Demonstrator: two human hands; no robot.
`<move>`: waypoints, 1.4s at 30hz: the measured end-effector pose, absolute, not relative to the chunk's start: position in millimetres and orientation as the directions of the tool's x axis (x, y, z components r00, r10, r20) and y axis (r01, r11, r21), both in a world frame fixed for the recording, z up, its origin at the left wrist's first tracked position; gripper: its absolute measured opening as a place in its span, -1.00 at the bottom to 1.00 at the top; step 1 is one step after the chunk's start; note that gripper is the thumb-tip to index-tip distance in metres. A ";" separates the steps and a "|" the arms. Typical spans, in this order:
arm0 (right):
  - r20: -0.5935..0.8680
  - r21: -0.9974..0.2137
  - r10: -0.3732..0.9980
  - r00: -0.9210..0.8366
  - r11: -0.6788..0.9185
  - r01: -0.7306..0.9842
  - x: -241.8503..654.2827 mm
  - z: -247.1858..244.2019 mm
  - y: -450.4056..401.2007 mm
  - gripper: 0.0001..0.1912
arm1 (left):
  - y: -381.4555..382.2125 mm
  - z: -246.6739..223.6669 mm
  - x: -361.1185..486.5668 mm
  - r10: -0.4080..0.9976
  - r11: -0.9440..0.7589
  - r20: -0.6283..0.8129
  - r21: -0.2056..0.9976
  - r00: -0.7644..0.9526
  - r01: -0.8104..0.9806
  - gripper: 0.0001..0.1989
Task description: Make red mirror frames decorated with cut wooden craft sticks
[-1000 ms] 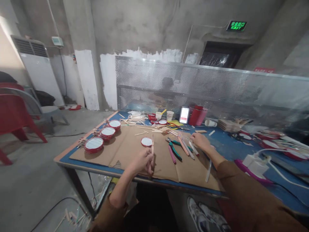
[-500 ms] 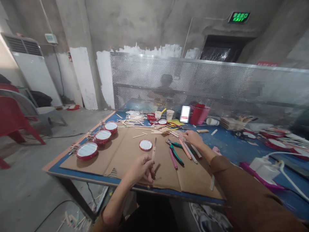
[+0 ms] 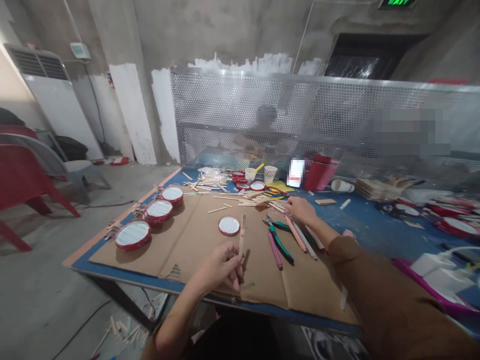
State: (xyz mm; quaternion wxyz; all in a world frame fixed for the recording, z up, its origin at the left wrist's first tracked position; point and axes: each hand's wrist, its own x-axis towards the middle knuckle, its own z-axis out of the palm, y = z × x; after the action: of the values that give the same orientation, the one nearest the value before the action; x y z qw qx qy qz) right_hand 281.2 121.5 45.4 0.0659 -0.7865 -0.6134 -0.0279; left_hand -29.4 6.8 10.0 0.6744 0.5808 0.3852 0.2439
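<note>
My left hand (image 3: 223, 267) is closed on a flat wooden stick (image 3: 243, 232), which stands up between thumb and fingers above the cardboard near its front edge. Just beyond that hand, a red-rimmed white disc (image 3: 229, 225) lies flat on the cardboard. My right hand (image 3: 302, 211) reaches down at a pile of thin wooden sticks (image 3: 258, 198), its fingers bent together and their tips mostly hidden. Beside it lie pliers with green and black handles (image 3: 282, 244), a pink pen-like tube (image 3: 275, 250) and an orange one (image 3: 296, 234).
Cardboard (image 3: 187, 250) covers the front of the blue table (image 3: 330, 217). Several red-rimmed drum-like pieces (image 3: 133, 234) line its left side. Paper cups (image 3: 270, 174), a lit phone (image 3: 296, 173) and a red bottle (image 3: 317, 172) stand behind. A power strip (image 3: 435, 285) with white plugs lies right.
The view has tilted down and shifted slightly left. My left hand still holds the stick; my right hand stays at the stick pile, its fingers slightly moved.
</note>
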 end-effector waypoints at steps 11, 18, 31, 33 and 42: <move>0.104 -0.067 0.959 0.265 -0.260 0.963 288.0 43.7 128.2 -0.74 | 4.7 13.1 -30.5 0.762 0.204 -0.248 0.969 0.598 0.142 -0.64; 0.107 -0.066 0.952 0.288 -0.282 0.957 294.2 44.8 135.5 -0.75 | 1.9 17.9 -31.1 0.760 0.208 -0.258 0.966 0.596 0.153 -0.66; 0.136 -0.029 0.974 0.181 -0.179 0.983 296.5 36.5 148.6 -0.69 | 3.1 14.8 -31.5 0.748 0.204 -0.244 0.969 0.618 0.137 -0.67; 0.120 -0.026 0.982 0.144 -0.142 0.990 294.7 35.4 150.9 -0.67 | 3.2 14.7 -31.5 0.745 0.213 -0.255 0.967 0.617 0.142 -0.68; 0.113 -0.092 0.989 0.092 -0.081 0.992 276.9 37.1 152.0 -0.65 | 1.4 15.4 -31.4 0.737 0.236 -0.260 0.964 0.624 0.122 -0.68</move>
State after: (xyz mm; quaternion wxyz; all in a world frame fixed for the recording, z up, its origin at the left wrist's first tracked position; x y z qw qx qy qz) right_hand 276.9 152.0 37.1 0.0722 -0.7352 -0.6739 -0.0104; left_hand -31.4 1.4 15.4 0.6922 0.5768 0.3726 0.2220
